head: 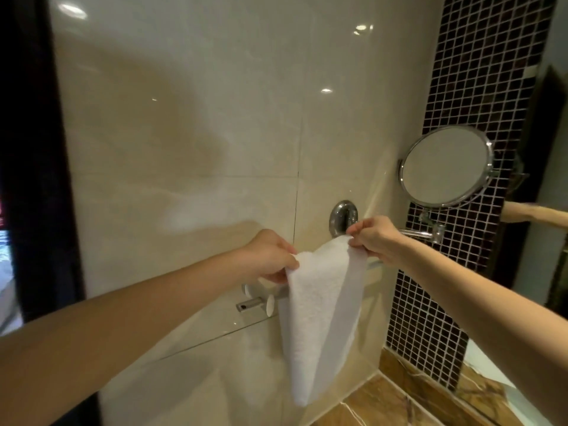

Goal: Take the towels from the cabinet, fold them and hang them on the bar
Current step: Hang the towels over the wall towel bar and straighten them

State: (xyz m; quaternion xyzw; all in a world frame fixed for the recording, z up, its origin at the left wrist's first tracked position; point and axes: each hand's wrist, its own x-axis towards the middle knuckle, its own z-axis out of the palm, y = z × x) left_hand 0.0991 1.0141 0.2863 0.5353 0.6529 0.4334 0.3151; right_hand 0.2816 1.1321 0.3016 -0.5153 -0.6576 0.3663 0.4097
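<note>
A small white towel [319, 315], folded lengthwise, hangs down in front of the metal towel bar [276, 295] on the cream tiled wall. My left hand [270, 256] pinches the towel's upper left corner just above the bar's left bracket. My right hand [378, 235] pinches the upper right corner, a little higher. The towel covers the middle of the bar, and I cannot tell whether it drapes over it. The cabinet is out of view.
A round chrome mirror [445, 167] juts from the dark mosaic tile strip [479, 87] at right. A chrome wall fitting [342, 216] sits behind my right hand. A marble counter [399, 395] lies below right. A dark door frame [33, 149] stands at left.
</note>
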